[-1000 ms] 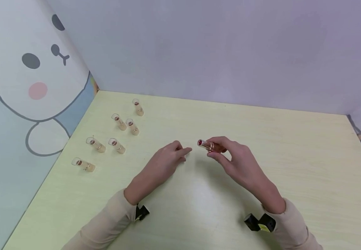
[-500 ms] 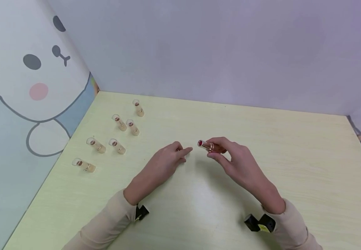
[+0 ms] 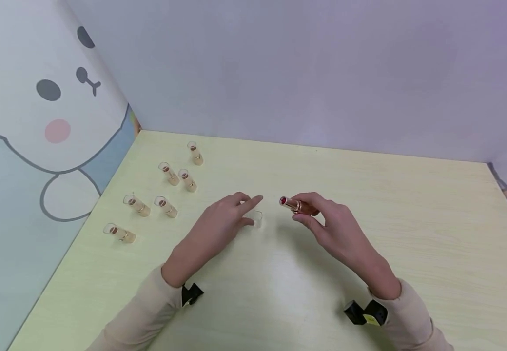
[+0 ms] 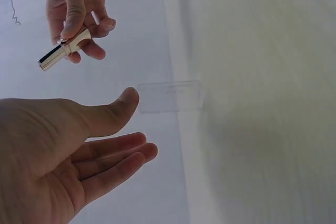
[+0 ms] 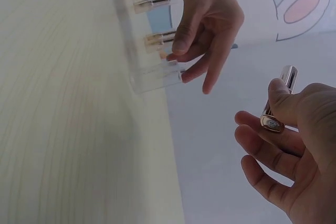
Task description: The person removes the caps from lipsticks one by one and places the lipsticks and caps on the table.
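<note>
My right hand (image 3: 334,226) holds an uncapped lipstick (image 3: 294,204) above the table, pinching its rose-gold base between thumb and fingers. Its red tip end points left. In the right wrist view the lipstick (image 5: 278,100) shows a shiny metallic tube. A clear lipstick cap (image 3: 258,219) stands upright on the table between the hands. Beside it on the left is my left hand (image 3: 216,219), fingers spread and holding nothing. From the left wrist camera the thumb appears close to the clear cap (image 4: 170,97); I cannot tell whether they touch.
Several lipsticks with clear caps stand upright at the table's left, among them a nearest one (image 3: 120,233) and a farthest one (image 3: 195,153). A pale wall (image 3: 306,73) rises behind the table (image 3: 411,219). A cartoon-printed panel (image 3: 12,161) borders the left side.
My left hand has moved left and its fingers have spread, letting go of the clear cap, which now shows standing on the table. The right hand and lipstick have barely moved.
</note>
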A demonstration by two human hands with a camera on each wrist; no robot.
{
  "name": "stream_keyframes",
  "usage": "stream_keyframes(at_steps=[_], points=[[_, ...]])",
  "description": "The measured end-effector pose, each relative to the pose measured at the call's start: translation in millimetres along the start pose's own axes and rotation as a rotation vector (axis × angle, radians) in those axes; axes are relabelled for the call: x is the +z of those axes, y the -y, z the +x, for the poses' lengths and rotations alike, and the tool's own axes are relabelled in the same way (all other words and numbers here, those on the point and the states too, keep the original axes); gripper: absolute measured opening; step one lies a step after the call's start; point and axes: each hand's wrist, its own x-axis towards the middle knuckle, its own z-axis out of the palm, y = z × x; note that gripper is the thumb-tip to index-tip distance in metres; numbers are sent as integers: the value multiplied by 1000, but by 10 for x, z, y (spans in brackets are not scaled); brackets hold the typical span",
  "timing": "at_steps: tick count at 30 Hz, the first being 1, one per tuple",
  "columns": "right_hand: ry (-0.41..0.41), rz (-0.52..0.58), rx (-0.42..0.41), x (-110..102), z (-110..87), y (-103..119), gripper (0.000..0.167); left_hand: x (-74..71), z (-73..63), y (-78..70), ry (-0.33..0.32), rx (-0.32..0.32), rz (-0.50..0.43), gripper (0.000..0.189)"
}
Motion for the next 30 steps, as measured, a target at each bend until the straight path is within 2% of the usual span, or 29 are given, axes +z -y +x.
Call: stream_keyframes(at_steps=[5, 11, 21, 30], points=[[15, 11, 25, -12, -9, -5, 39, -156, -12, 28, -47, 0, 5, 56], [24, 20, 32, -26, -8, -3, 39, -315, -22, 93, -47, -48, 21, 48], [21, 43, 23, -27, 7, -40, 39, -537, -83, 277, 10, -162, 73, 31], [31, 71, 54, -23, 19, -57, 38, -788, -204, 427, 85, -311, 106, 29]])
